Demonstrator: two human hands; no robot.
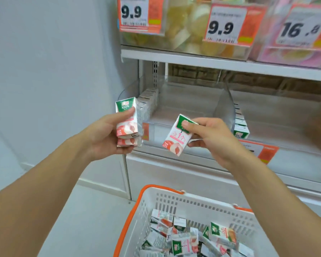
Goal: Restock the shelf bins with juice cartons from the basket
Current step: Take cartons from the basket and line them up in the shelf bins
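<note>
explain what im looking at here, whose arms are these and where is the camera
There is no machine here. The one picture comes from a wide-angle camera worn on a person's head, looking forward and down, so the arms belong to the wearer. The left hand holds a small stack of juice cartons; at least two show. The right hand grips a single tilted carton by its green top. Both are raised in front of a clear shelf bin, which has a row of cartons along its left side and is otherwise mostly bare. Below stands a white basket with orange handles, with many loose cartons inside. Price tags hang on the shelf above.
</note>
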